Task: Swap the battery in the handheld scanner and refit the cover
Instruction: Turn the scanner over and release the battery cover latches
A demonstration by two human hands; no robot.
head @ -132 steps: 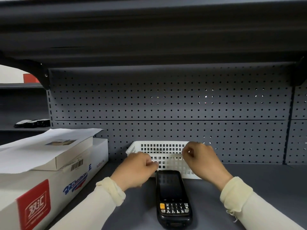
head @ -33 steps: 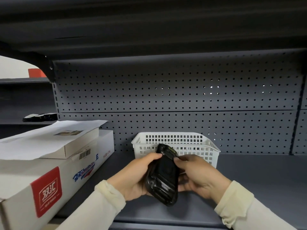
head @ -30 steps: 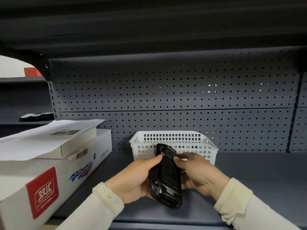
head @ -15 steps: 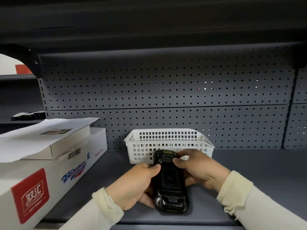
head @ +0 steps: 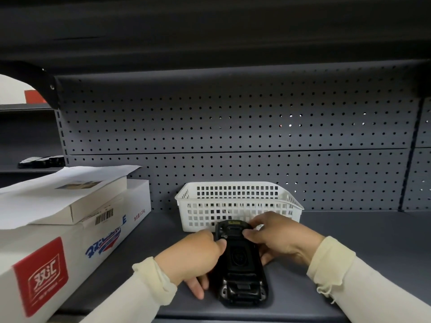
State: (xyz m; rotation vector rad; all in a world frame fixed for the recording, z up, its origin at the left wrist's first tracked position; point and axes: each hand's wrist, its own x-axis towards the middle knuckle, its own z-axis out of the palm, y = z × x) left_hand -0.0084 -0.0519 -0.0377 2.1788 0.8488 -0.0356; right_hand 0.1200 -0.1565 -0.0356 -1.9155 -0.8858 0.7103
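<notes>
The black handheld scanner (head: 241, 269) lies back side up on the grey shelf (head: 349, 234), its top end pointing toward the white basket (head: 238, 201). The back cover with its oval recess is in place on the scanner. My left hand (head: 193, 257) grips the scanner's left edge, thumb on the upper back. My right hand (head: 279, 238) holds the right edge, thumb pressed near the top of the back. No loose battery is visible.
A white carton with a red label (head: 70, 252) stands at the left, a smaller white box (head: 93, 201) and a sheet of paper on top of it. The perforated grey back panel (head: 233, 127) rises behind the basket. A dark shelf hangs overhead.
The scanner lay screen up on the shelf; both hands lifted it and turned it over. It has since come down and now rests flat, back up, still held by both hands.
</notes>
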